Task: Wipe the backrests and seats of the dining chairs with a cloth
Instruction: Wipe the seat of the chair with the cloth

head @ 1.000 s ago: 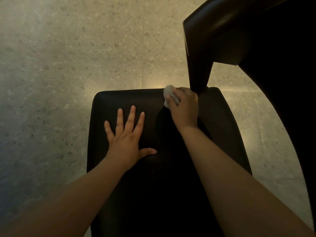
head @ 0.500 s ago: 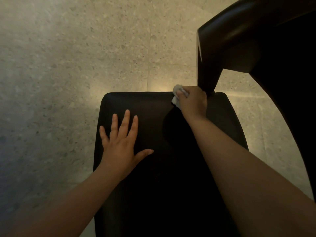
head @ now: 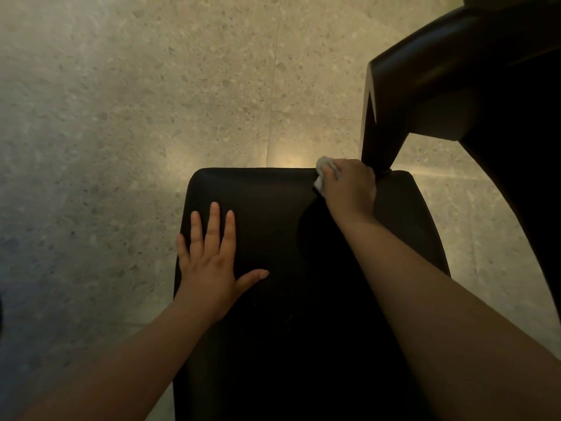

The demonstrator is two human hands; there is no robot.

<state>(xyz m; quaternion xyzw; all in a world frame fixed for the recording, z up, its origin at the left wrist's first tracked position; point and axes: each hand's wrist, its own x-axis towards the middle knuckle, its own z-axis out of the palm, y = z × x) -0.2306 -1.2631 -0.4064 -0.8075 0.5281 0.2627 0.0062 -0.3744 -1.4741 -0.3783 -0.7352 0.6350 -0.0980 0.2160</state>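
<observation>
1. Crumpled pale grey-white cloth (head: 322, 174): bunched under the right hand (head: 349, 186), whose fingers are curling shut over it, only a small wad poking out on the left side of the fist. It is sitting at the far edge of the seat, toward its right corner.
2. Black padded leather-look chair seat (head: 273, 214): lying lengthwise away from the viewer. Nearly all unwiped-looking surface is spreading left of and nearer than the cloth, so the next stroke is probably running leftward along the far edge or back toward the body.
3. Left hand (head: 209, 256): resting flat on the seat's left half, fingers spread and holding nothing, apparently steadying the chair. It is lying in the path of a long leftward sweep.
4. Dark glossy table leg (head: 379, 129): standing just beside the right knuckles, possibly touching, blocking movement rightward.
5. Speckled beige terrazzo floor (head: 151, 101): dimly lit, showing one warm reflection beyond the seat.
</observation>
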